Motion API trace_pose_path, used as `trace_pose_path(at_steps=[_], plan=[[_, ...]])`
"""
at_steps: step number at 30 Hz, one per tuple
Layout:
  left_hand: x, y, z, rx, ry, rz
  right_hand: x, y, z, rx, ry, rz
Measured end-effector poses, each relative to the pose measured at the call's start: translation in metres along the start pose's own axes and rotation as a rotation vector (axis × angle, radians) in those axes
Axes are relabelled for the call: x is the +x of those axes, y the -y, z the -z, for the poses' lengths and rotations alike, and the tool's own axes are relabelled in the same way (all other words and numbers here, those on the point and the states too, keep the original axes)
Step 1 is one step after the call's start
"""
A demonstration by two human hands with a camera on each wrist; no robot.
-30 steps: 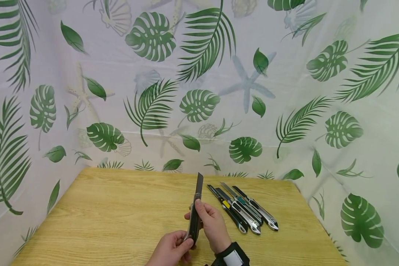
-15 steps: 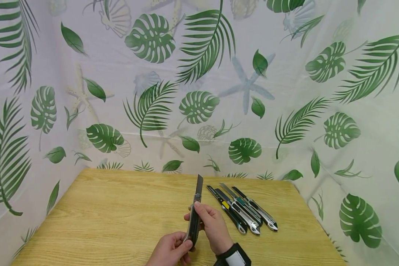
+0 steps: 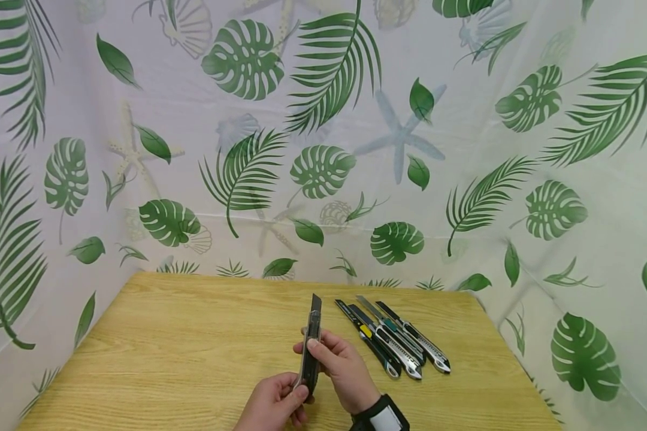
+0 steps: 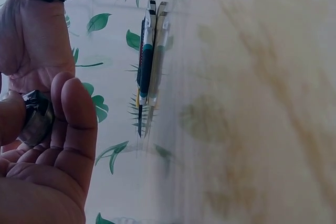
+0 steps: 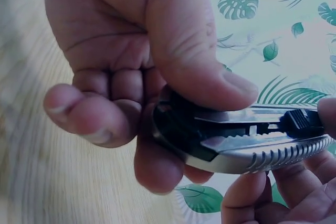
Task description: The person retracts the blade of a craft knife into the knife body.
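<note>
A utility knife [image 3: 313, 326] with a dark and silver handle is held upright between both hands, its short dark blade [image 3: 316, 301] pointing up and away. My left hand [image 3: 274, 400] pinches the butt end between thumb and fingers. Higher up, my right hand [image 3: 346, 370] grips the handle, thumb on its face. In the right wrist view, the right thumb [image 5: 328, 115] is at the black slider [image 5: 300, 123], and the ridged silver edge of the handle shows below. The left wrist view shows just the rounded butt [image 4: 38, 121] in the left fingers.
Several more utility knives [image 3: 401, 338] lie side by side at the right of the wooden table [image 3: 194, 341], blades extended toward the back. One has a yellow slider [image 3: 366, 330]. A leaf-printed curtain [image 3: 323, 263] surrounds the table at the back and sides.
The knife's exposed blade has become shorter, drawn down into the handle. The right thumb has slid lower, and the knife tip has dropped slightly left. The knives on the table stay put.
</note>
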State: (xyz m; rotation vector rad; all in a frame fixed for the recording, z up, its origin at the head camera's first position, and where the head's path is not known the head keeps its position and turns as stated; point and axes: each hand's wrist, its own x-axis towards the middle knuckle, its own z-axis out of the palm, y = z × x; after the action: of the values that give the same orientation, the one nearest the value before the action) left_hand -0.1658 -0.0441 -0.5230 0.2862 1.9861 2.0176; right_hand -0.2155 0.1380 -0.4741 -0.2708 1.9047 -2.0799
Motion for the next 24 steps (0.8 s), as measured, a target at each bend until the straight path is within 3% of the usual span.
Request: trace_pose_path(at_steps=[17,24], plan=[[-0.001,-0.001,0.002,-0.045,-0.009,-0.034,-0.001,-0.008,0.010,0.070,0.285,0.025],[0.000,0.001,0.001,-0.036,-0.010,-0.048,0.000,-0.009,0.014,0.093,0.308,0.014]])
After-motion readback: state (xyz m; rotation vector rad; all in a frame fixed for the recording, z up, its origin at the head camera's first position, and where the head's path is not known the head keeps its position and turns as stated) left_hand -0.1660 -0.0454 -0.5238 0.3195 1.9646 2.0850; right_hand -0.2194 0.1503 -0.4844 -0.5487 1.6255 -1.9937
